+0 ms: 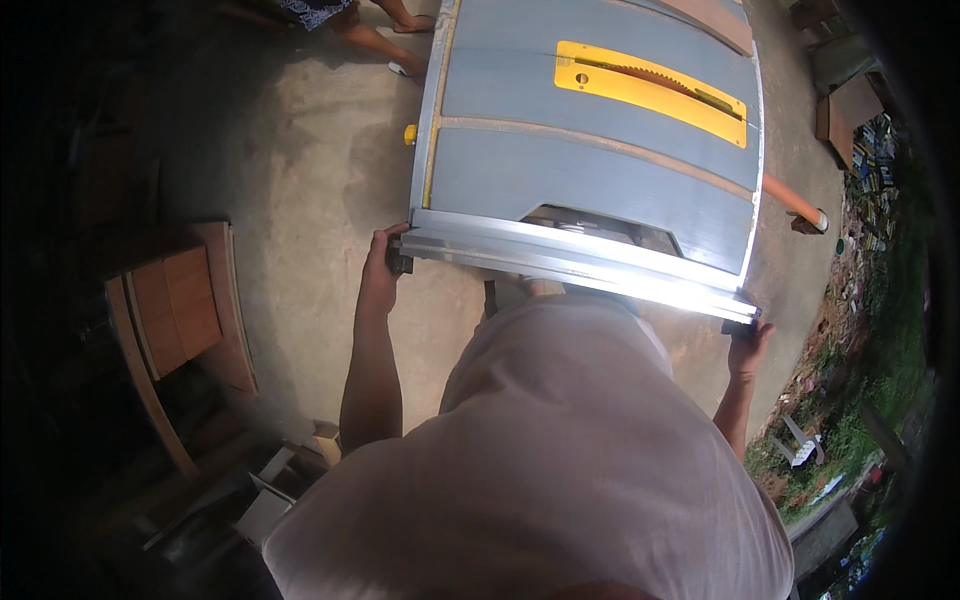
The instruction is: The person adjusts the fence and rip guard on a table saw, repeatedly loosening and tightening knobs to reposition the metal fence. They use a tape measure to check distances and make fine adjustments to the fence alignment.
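Observation:
A grey table saw (500, 165) stands in front of me, with a toothed blade (650, 75) rising through the slot of its yellow insert plate (600, 72). Along its near edge lies a long silver rip fence (570, 268), bright with glare at the right. My left hand (380, 270) grips the fence's left end by a dark end piece. At the opposite end, my right hand (748, 347) is closed around the other dark end piece, its fingers partly hidden beneath. An opening in the tabletop just beyond the fence shows parts inside the saw.
Another person's legs (370, 40) are at the far left beside the saw. An orange pipe (795, 202) sticks out on the right. Wooden furniture (178, 305) stands at left on the concrete floor (310, 180). A brown board (705, 22) lies on the saw's far corner.

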Available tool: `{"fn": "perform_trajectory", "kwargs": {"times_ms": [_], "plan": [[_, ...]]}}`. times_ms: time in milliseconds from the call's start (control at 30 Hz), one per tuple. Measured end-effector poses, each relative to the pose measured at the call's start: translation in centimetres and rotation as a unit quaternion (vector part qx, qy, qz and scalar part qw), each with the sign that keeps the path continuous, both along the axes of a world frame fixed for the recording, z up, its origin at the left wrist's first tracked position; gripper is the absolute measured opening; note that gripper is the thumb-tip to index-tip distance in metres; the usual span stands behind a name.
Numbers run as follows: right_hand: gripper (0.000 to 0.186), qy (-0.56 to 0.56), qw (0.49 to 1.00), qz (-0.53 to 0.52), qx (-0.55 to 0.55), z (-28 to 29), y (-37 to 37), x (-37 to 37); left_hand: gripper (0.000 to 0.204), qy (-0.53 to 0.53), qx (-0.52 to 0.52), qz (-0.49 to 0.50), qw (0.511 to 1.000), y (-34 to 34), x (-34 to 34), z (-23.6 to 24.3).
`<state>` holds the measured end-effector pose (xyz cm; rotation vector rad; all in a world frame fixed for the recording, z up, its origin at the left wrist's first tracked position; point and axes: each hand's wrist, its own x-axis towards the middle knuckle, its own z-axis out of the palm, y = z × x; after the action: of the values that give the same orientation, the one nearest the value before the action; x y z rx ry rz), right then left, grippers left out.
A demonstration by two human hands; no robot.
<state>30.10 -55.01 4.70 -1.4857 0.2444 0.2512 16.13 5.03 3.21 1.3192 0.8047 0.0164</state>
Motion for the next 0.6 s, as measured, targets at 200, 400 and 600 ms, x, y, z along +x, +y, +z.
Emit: {"fn": "perform_trajectory", "kwargs": {"times_ms": [200, 400, 600], "plan": [[0.056, -0.016, 0.891, 0.303, -0.339, 9.0, 6.8, 6.9, 0.056, 0.105, 0.175, -0.170, 0.964, -0.4, 5.7, 3.6], [0.092, -0.016, 0.750, 0.485, -0.449, 6.3, 19.5, 5.4, 0.056, 0.063, 0.139, -0.123, 0.981, 0.0, 5.1, 2.3], [0.111, 0.073, 0.737, 0.518, -0.428, 6.1, 21.2, 6.4, 0.065, 0.025, 0.112, -0.079, 0.990, 0.3, 4.2, 0.8]]}}
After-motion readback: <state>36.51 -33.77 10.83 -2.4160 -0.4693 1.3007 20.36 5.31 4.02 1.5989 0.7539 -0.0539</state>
